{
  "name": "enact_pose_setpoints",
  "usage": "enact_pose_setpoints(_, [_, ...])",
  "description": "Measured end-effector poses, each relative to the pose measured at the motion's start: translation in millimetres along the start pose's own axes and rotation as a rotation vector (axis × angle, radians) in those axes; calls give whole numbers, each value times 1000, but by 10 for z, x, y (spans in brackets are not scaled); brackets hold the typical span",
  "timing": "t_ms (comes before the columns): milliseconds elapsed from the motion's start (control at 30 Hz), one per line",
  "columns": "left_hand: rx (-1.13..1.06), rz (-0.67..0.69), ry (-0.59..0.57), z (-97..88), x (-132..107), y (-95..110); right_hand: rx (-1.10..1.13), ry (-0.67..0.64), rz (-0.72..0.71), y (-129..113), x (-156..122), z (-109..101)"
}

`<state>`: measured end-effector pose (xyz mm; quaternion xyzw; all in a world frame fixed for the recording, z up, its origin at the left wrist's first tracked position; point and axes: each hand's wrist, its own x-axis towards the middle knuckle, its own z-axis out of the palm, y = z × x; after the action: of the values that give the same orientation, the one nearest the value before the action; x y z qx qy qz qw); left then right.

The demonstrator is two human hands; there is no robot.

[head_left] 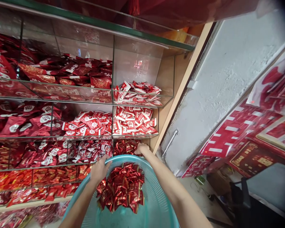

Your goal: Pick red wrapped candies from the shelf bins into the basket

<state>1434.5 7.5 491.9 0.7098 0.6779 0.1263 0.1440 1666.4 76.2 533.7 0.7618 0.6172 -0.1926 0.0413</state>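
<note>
A turquoise plastic basket (156, 196) is tilted up against the front of the shelving, with a heap of shiny red foil-wrapped candies (123, 190) inside. My left hand (99, 169) is closed over the basket's upper left rim, fingers curling to the inner side. Beyond the far rim, my right hand (142, 148) reaches to a low compartment of similar red foil-wrapped candies (125, 146). Its fingertips are at the right end of those candies and partly hidden, so whether they grip any cannot be seen.
Glass-fronted shelves hold red and white sachets (135, 120), darker red packets (85, 71) and orange-red packets (11, 179). A wooden side panel (173, 101) borders a grey wall (218, 76). Red packaging (235, 129) and a black chair (247, 196) stand at right.
</note>
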Motion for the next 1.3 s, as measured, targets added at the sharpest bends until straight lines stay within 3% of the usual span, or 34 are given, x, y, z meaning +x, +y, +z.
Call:
enact_pose_setpoints(200, [13, -1, 4, -9, -12, 18, -70, 45, -64, 125, -511, -372])
enact_pose_setpoints(300, [24, -6, 5, -12, -19, 30, -76, 77, -230, 298, -865, -482])
enact_pose_setpoints(433, [31, 0, 3, -16, -19, 43, -19, -37, -582, 508, -1234, -356])
enact_pose_setpoints(567, [34, -1, -2, -26, -27, 50, -109, -207, -681, 541, -1436, -36])
enact_pose_setpoints(867, [28, 12, 14, -3, -21, 22, -239, -217, -678, 364, -1440, 371])
enact_pose_setpoints(1300, [25, 17, 27, 24, -5, 8, -249, -172, -687, 223, -1406, 506])
